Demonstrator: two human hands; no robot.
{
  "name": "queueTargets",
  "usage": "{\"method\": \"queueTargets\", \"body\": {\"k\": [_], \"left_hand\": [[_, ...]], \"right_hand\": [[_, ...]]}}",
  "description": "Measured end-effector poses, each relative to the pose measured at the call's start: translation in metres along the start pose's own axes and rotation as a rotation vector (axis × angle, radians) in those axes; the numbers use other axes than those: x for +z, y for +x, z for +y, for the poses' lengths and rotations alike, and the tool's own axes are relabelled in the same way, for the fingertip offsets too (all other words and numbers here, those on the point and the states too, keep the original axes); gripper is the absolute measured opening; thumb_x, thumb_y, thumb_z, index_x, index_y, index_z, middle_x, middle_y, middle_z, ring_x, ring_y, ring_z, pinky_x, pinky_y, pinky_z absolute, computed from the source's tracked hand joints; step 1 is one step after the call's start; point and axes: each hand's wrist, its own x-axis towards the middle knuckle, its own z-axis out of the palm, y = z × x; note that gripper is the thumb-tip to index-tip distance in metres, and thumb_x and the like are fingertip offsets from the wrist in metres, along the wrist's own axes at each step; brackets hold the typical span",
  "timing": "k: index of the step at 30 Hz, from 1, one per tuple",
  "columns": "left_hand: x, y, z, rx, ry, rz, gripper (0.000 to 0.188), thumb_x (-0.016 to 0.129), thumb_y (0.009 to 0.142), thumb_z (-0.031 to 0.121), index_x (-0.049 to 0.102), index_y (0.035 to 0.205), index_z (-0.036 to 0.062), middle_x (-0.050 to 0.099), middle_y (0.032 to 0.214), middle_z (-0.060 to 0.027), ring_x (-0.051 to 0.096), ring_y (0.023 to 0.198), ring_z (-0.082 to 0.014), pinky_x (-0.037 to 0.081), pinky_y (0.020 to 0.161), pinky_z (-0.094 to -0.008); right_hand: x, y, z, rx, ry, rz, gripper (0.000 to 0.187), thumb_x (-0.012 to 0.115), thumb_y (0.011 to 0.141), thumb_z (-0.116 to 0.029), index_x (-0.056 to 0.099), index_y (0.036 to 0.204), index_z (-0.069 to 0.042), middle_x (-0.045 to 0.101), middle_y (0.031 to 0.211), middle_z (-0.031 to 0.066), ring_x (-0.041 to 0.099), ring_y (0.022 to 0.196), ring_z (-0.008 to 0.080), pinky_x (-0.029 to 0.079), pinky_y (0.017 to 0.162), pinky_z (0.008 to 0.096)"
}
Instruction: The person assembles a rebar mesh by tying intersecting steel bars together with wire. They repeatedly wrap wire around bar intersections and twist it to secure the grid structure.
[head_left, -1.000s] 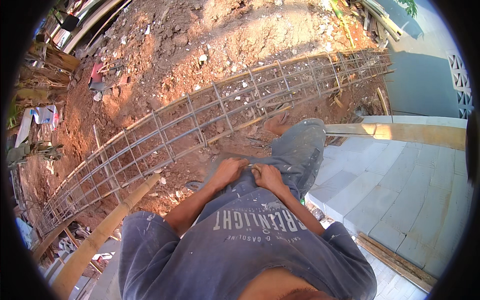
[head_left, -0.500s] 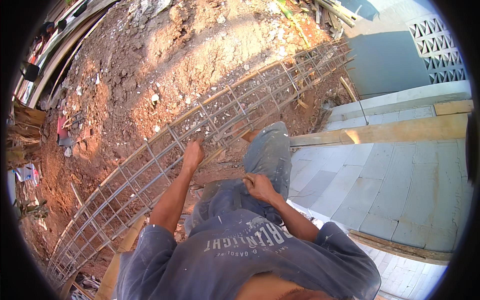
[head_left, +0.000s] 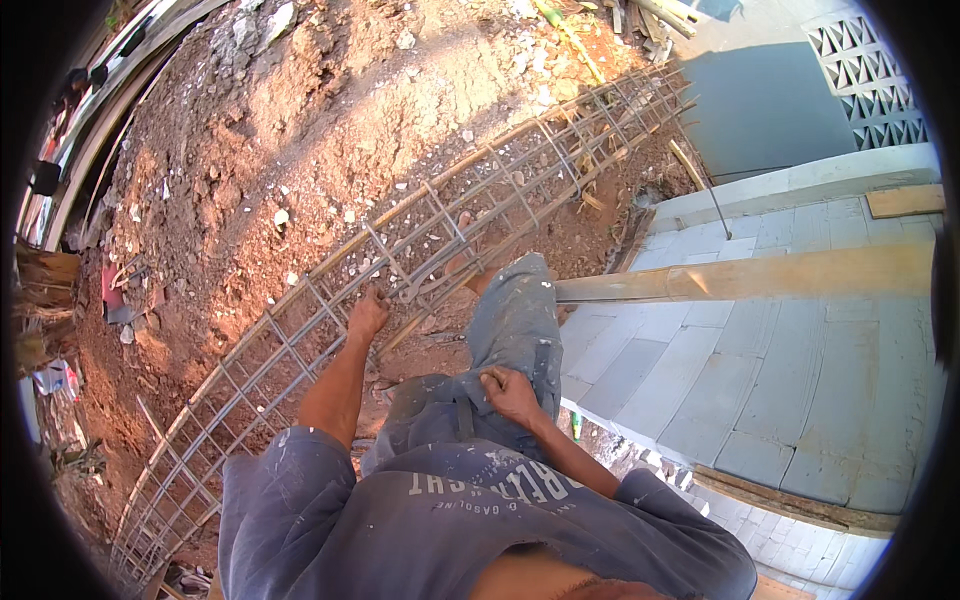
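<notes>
A long cage of steel reinforcing bars [head_left: 300,330] lies across the red earth, running from lower left to upper right. My left hand [head_left: 367,314] reaches forward and rests on one of its bars, fingers curled around it. My right hand [head_left: 510,392] presses on my thigh, gripping the grey paint-spattered trousers [head_left: 520,320]. My raised knee points toward the cage. I wear a blue-grey long-sleeved shirt [head_left: 450,520].
A pale block wall top [head_left: 780,380] spreads to the right, with a wooden plank [head_left: 760,278] lying across it. Loose red soil with stones [head_left: 300,130] rises beyond the cage. Timber and debris [head_left: 60,290] lie at the far left.
My left hand left my lap, reached forward and took hold of the rebar cage. My right hand stayed on my thigh. The view swung so that the cage sits closer.
</notes>
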Motion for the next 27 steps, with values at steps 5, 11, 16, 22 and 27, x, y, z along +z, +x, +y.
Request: {"method": "queueTargets", "body": {"k": [5,11,16,22,27], "left_hand": [[-0.025,0.002,0.014,0.068,-0.214,-0.073,0.045,0.059,0.090,0.043,0.068,0.117,0.0077,0.064,0.120,-0.0222,0.059,0.116,-0.0351,0.042,0.101,-0.0408],[0.016,0.031,-0.059,-0.036,-0.186,0.030,0.044,0.058,0.090,0.045,0.073,0.105,0.0062,0.069,0.110,-0.0203,0.063,0.109,-0.0299,0.045,0.097,-0.0388],[-0.016,0.001,0.003,-0.010,-0.312,-0.155,0.040,0.061,0.090,0.039,0.072,0.107,0.0043,0.070,0.104,-0.0194,0.064,0.100,-0.0286,0.046,0.092,-0.0400],[-0.006,0.003,-0.013,0.001,-0.259,-0.092,0.040,0.058,0.091,0.038,0.071,0.106,0.0034,0.070,0.098,-0.0190,0.065,0.091,-0.0303,0.048,0.085,-0.0401],[-0.012,0.015,-0.023,0.057,-0.061,-0.213,0.041,0.054,0.087,0.034,0.068,0.110,0.0026,0.067,0.102,-0.0240,0.064,0.099,-0.0369,0.048,0.092,-0.0416]], "right_hand": [[0.001,0.007,0.007,0.075,0.148,-0.054,0.026,0.055,0.091,-0.022,0.067,0.102,-0.002,0.068,0.083,0.0201,0.069,0.075,0.0335,0.051,0.070,0.0403],[0.010,0.041,-0.048,-0.042,0.009,-0.113,0.029,0.052,0.091,-0.020,0.064,0.108,0.000,0.068,0.082,0.0209,0.067,0.078,0.0342,0.051,0.072,0.0402],[0.028,0.080,-0.050,0.072,0.025,-0.081,0.030,0.051,0.089,-0.018,0.064,0.109,0.000,0.068,0.088,0.0236,0.066,0.088,0.0373,0.049,0.079,0.0429],[0.042,0.116,-0.032,-0.030,0.167,0.073,0.023,0.053,0.092,-0.016,0.064,0.101,0.001,0.062,0.075,0.0088,0.057,0.069,0.0171,0.045,0.064,0.0329],[0.050,0.113,-0.038,0.177,0.184,-0.220,0.029,0.052,0.090,-0.017,0.067,0.109,0.000,0.069,0.089,0.0163,0.065,0.085,0.0245,0.049,0.079,0.0364]]}}
